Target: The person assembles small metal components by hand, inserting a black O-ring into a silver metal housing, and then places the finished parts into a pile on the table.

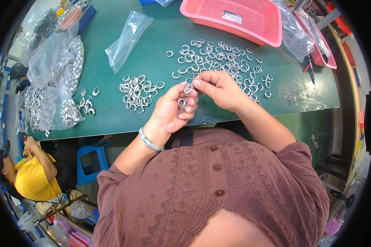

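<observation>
left hand (175, 110) cupping metal rings (182, 102) | right hand (218, 88) pinching one ring (188, 88) just above | loose rings (224, 61) beyond hands

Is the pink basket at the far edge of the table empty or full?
Empty, as far as shown: the pink basket shows bare mesh with only a small label inside; its top is cut off. The metal rings lie on the green table.

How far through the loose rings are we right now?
Looks done: a small heap of rings lies apart at centre-left of the green table. In hand: the left hand holds several rings, and the right hand pinches one ring against them. Left: a larger spread of rings behind the hands, likely unsorted, plus bagged rings at far left.
</observation>
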Demonstrator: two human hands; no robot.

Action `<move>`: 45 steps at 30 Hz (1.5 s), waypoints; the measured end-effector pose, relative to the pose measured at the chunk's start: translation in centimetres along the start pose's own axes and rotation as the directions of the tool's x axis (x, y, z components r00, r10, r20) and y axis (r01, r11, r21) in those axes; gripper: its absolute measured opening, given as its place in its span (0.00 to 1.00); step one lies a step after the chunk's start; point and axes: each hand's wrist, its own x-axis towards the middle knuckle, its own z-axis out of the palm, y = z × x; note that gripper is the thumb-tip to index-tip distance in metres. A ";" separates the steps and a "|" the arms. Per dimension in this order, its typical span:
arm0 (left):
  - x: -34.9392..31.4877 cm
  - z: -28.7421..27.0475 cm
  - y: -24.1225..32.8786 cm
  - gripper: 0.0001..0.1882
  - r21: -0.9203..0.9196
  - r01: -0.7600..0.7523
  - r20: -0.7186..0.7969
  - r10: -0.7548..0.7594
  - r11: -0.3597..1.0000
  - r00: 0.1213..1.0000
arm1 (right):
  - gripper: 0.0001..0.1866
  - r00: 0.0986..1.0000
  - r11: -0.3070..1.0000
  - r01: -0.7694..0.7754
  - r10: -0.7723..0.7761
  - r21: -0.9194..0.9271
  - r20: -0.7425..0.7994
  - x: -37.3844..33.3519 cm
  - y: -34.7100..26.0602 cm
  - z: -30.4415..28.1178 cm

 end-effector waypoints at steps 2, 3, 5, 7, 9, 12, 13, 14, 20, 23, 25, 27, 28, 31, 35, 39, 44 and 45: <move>-0.2 -0.2 0.0 0.14 -0.012 -0.074 -0.027 0.074 0.997 0.997 | 0.08 0.999 0.991 0.014 -0.018 -0.130 -0.032 0.1 -0.2 -0.2; -0.4 -0.4 0.1 0.13 -0.023 -0.148 -0.055 0.147 0.989 0.988 | 0.07 0.997 0.966 0.023 -0.040 -0.259 -0.060 0.1 -0.3 -0.3; -0.8 -1.0 0.4 0.11 -0.082 -0.226 0.027 0.229 0.971 0.973 | 0.05 0.973 0.873 0.181 -0.226 -0.453 -0.047 0.6 0.5 -0.8; -1.0 -0.9 0.4 0.10 -0.089 -0.278 0.024 0.281 0.957 0.960 | 0.06 0.917 0.716 0.315 -0.398 -0.623 0.006 0.7 1.0 -0.8; -1.2 -0.3 0.5 0.11 -0.042 -0.313 -0.118 0.307 0.949 0.944 | 0.07 0.903 0.546 0.319 -0.424 -0.775 0.073 0.9 1.2 -0.5; -1.0 -0.9 0.4 0.11 0.049 -0.300 -0.179 0.304 0.953 0.936 | 0.05 0.882 0.460 0.321 -0.464 -0.828 0.084 1.3 1.8 0.1; -1.0 -1.0 0.3 0.11 0.048 -0.302 -0.179 0.305 0.952 0.935 | 0.04 0.878 0.466 0.321 -0.473 -0.824 0.075 1.5 2.1 0.2; -1.0 -1.2 0.3 0.11 0.084 -0.288 -0.186 0.299 0.954 0.936 | 0.04 0.878 0.465 0.323 -0.473 -0.824 0.076 1.6 2.1 0.2; -1.2 -0.3 0.4 0.09 0.303 -0.246 -0.187 0.311 0.921 0.932 | 0.04 0.835 0.561 0.447 -0.541 -0.696 0.100 1.5 1.3 0.1; -0.9 0.0 0.4 0.09 0.409 -0.214 -0.194 0.314 0.887 0.930 | 0.05 0.872 0.698 0.473 -0.458 -0.537 0.172 0.8 0.2 0.2; -0.6 0.0 0.3 0.09 0.484 -0.210 -0.167 0.325 0.850 0.931 | 0.06 0.884 0.720 0.450 -0.444 -0.529 0.148 0.2 -0.6 0.3; -0.5 0.2 0.4 0.09 0.423 -0.198 -0.150 0.284 0.884 0.947 | 0.07 0.895 0.740 0.426 -0.429 -0.520 0.122 -0.1 -0.8 0.2; -0.5 0.3 0.4 0.10 0.361 -0.182 -0.132 0.243 0.915 0.961 | 0.09 0.918 0.824 0.383 -0.389 -0.417 0.074 -0.2 -0.5 0.2; -0.5 0.5 0.3 0.09 0.247 -0.118 -0.081 0.142 0.962 0.986 | 0.11 0.946 0.905 0.322 -0.321 -0.279 0.050 -0.4 -0.6 -0.1; -0.4 0.4 0.1 0.08 0.154 -0.084 -0.072 0.096 0.985 0.993 | 0.12 0.965 0.948 0.261 -0.259 -0.180 0.037 -0.5 -0.6 -0.1; -0.5 0.4 -0.1 0.08 0.106 -0.085 -0.071 0.093 0.991 0.993 | 0.12 0.976 0.972 0.220 -0.218 -0.089 0.026 -0.6 -0.5 0.0; -0.5 0.7 -0.4 0.07 0.155 -0.112 -0.076 0.125 0.981 0.989 | 0.12 0.976 0.974 0.217 -0.216 -0.064 0.010 -0.7 -0.2 -0.1; -0.5 0.8 -0.4 0.08 0.161 -0.119 -0.075 0.132 0.980 0.988 | 0.12 0.976 0.974 0.217 -0.217 -0.063 0.010 -0.7 -0.3 -0.2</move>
